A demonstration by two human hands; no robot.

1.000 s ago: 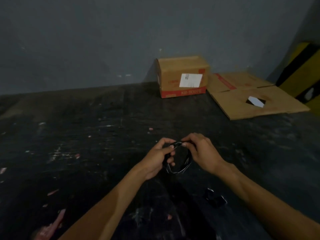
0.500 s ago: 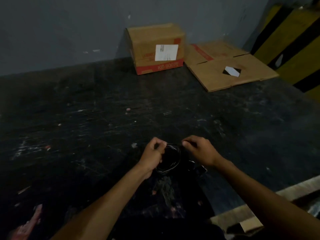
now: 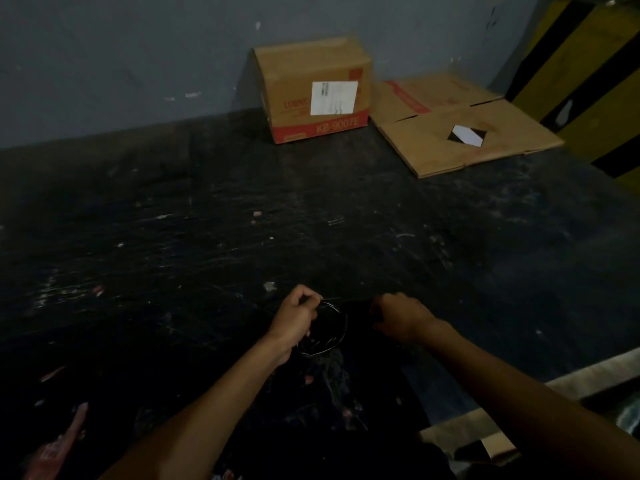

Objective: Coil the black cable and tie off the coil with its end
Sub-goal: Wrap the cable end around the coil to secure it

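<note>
Pinching the coil (image 3: 323, 332) low in the frame with your left hand (image 3: 294, 317) while your right hand (image 3: 398, 315) pulls its end taut, you risk the loops springing loose if that pinch slackens.

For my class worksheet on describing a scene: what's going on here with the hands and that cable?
A person is coiling a black cable over a dark, scuffed table. The left hand grips the coil at its upper left edge. The right hand is closed beside it, apparently pulling the cable's end taut. No tie-off is visible yet.
</note>
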